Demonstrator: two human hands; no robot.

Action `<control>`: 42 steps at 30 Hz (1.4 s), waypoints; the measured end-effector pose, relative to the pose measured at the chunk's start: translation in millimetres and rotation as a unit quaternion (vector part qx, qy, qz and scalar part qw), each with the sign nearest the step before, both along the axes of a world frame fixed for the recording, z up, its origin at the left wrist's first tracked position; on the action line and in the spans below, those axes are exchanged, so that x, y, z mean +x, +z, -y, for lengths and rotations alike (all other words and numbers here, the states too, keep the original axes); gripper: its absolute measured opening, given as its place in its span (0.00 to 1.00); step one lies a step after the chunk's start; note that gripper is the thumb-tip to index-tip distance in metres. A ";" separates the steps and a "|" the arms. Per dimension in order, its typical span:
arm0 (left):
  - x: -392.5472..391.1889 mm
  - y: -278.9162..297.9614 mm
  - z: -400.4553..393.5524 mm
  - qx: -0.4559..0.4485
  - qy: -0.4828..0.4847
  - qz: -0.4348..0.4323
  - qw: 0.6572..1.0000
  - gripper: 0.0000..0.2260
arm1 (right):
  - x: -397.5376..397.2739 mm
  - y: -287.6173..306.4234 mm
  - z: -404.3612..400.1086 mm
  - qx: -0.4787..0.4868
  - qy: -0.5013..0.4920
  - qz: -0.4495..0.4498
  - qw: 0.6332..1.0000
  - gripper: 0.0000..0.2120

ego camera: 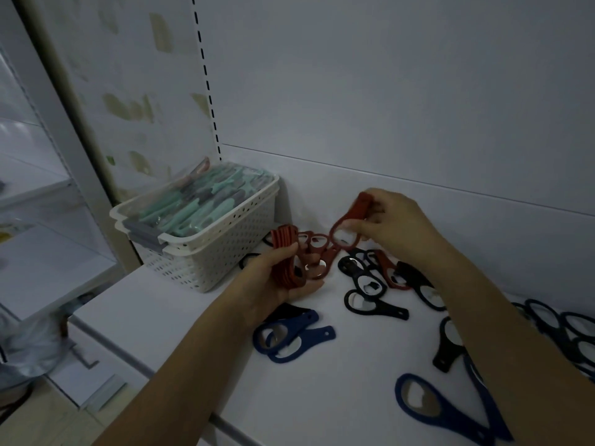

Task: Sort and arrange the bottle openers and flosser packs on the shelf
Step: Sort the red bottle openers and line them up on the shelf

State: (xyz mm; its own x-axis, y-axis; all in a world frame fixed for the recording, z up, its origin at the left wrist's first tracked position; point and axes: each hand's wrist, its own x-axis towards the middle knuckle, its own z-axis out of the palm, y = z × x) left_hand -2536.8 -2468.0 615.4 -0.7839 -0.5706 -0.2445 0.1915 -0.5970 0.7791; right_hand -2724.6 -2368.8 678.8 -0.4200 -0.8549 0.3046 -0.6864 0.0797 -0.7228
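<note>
Red loop-headed bottle openers (285,259), matte plastic with metal inserts, stack in the left hand (277,278), fingers curled round them; the right hand (391,225) pinches another red opener (349,226) above the white shelf (180,320). Blue and black openers (291,336) lie scattered, some cut off at right. Blurred flosser packs (196,201) fill a perforated white basket (225,239).

Left hand (273,275) fingers curled, palm up; right hand (392,223) pinching.

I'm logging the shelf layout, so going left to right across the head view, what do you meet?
White perforated plastic basket of flosser packs → left hand gripping a stack of red bottle openers → right hand pinching a single red bottle opener → row of dark blue bottle openers at the right edge.
</note>
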 end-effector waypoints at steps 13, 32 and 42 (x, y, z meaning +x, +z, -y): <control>-1.3 0.2 -2.8 -0.004 -0.016 0.010 1.000 0.13 | -38.1 -43.6 -1.2 0.308 -0.156 -0.197 0.918 0.23; -1.8 0.9 -5.6 0.005 -0.001 -0.048 0.999 0.16 | -8.8 7.2 -5.2 0.088 -0.092 0.087 0.988 0.13; -2.1 5.7 -3.7 0.040 0.041 -0.038 0.998 0.25 | 21.7 -17.0 16.7 -0.005 -0.080 0.081 0.994 0.10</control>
State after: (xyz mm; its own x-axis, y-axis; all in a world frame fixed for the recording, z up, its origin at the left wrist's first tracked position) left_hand -2539.0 -2464.2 621.1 -0.7536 -0.6142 -0.2344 0.2983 -0.6372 0.7106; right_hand -2702.9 -2385.5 661.8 -0.5942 -0.7705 0.2306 -0.5408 0.1705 -0.8237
